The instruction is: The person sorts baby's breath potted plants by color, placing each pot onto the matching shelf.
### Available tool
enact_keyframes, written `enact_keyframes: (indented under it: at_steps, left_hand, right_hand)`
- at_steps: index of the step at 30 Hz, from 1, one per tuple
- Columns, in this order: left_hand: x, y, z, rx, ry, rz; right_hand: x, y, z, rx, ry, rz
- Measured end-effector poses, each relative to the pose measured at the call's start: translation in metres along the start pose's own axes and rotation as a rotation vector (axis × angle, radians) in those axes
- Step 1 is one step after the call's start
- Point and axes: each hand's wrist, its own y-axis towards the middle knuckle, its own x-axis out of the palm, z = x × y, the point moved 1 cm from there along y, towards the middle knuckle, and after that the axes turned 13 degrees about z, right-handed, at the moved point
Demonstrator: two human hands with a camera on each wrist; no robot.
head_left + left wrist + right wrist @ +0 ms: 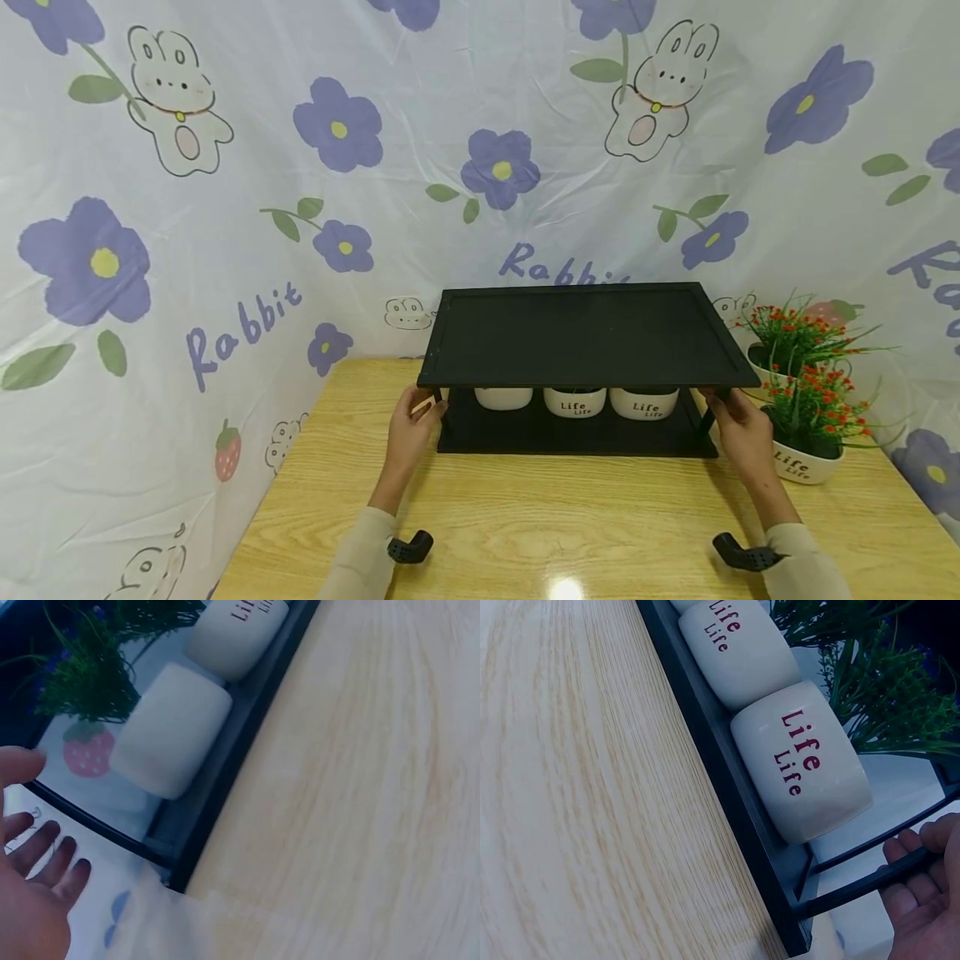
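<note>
A black two-tier shelf (588, 333) stands on the wooden table, with three white planters on its lower board (577, 439). Two of them, the middle planter (575, 402) and the right planter (802, 761), read "Life". The left planter (172, 729) shows a plain side. Green grass-like plants fill the planters. My left hand (412, 425) is at the shelf's left leg, thumb right beside it; the left wrist view shows the fingers (52, 859) spread below the leg. On the other side, my right hand (742, 427) grips the right leg (862, 886), fingers curled round it.
Right of the shelf stand two white planters with orange-red flowers: a front planter (806, 461) close by my right hand and a back planter (768, 367). A printed rabbit-and-flower cloth (420, 75) hangs behind the wooden table (555, 517).
</note>
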Motion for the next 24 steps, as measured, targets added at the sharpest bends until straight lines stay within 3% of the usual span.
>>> enact_keyframes:
  at_steps: [2, 5, 11, 24]
  left_hand:
    - [0.003, 0.001, -0.004, 0.005, 0.013, -0.057]
    - [0.008, 0.001, -0.010, 0.032, 0.026, -0.091]
    - [0.013, -0.001, -0.015, 0.074, 0.045, -0.033]
    - [0.017, -0.004, -0.019, 0.113, 0.039, 0.023]
  right_hand:
    - [0.000, 0.000, 0.000, -0.004, 0.000, 0.001]
    - [0.000, 0.000, 0.000, -0.005, 0.003, -0.001]
    - [-0.001, 0.000, -0.001, 0.014, -0.004, -0.010]
    - [-0.002, 0.000, 0.000, -0.008, 0.024, -0.014]
